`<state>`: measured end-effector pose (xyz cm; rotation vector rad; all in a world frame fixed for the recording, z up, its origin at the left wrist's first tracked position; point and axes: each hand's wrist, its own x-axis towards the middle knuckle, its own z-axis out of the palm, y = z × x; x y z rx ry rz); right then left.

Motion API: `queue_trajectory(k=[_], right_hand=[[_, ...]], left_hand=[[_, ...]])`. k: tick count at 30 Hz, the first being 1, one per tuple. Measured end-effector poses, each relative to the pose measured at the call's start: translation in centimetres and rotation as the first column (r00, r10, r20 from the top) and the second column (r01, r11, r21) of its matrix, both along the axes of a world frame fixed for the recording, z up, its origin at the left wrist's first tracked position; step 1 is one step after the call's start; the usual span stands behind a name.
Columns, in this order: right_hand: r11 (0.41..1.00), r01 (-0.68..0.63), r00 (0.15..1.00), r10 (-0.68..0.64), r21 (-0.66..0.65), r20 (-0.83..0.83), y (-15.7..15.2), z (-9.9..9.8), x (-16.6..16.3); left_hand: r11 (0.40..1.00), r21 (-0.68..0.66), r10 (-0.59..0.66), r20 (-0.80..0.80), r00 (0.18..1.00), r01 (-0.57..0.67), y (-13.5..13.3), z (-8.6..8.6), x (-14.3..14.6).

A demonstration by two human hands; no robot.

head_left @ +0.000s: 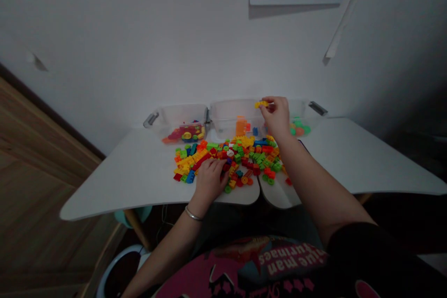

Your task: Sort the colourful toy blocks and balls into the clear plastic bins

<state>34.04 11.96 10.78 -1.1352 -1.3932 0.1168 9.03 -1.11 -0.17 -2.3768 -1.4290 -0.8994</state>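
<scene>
A heap of small plastic building bricks [230,158] in red, yellow, green, orange and blue lies on two white tables [139,172] pushed together. My left hand [209,178] rests on the near side of the heap, fingers curled down among the bricks; whether it grips one is hidden. My right hand [277,116] is raised over the middle clear bin [226,118], pinching a small yellow brick [261,104] at its fingertips. Orange bricks [240,125] sit inside that bin.
Three clear plastic bins stand in a row against the white wall: the left bin [174,123] holds mixed-colour pieces, the right bin [307,116] holds green and orange ones. A wooden panel [42,172] is at the left. A stool [139,214] shows under the table.
</scene>
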Motion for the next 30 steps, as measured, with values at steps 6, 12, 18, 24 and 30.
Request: queue_trajectory(k=[6, 12, 18, 24, 30], right_hand=[[0.990, 0.053, 0.970, -0.020, -0.130, 0.240, 2.1, -1.2, -1.6], [0.940, 0.199, 0.794, 0.010, -0.276, 0.608, 2.2, -1.4, -2.0], [0.935, 0.275, 0.685, -0.026, -0.224, 0.728, 1.9, -1.9, -2.1], [0.929, 0.288, 0.685, -0.029, -0.233, 0.728, 2.2, -1.8, -2.3], [0.940, 0.143, 0.763, 0.095, -0.310, 0.640, 2.1, -0.9, -1.3]], left_hand=[[1.000, 0.010, 0.000, -0.009, 1.000, 0.000, 0.1, 0.0, -0.1], [1.000, -0.014, 0.000, -0.008, 1.000, 0.000, 0.0, 0.1, 0.0], [1.000, -0.004, -0.009, -0.003, 1.000, 0.009, 0.0, 0.2, 0.0], [1.000, 0.002, -0.005, -0.013, 1.000, 0.005, 0.0, 0.2, 0.0], [1.000, 0.018, -0.003, -0.015, 1.000, 0.003, 0.0, 0.0, 0.0]])
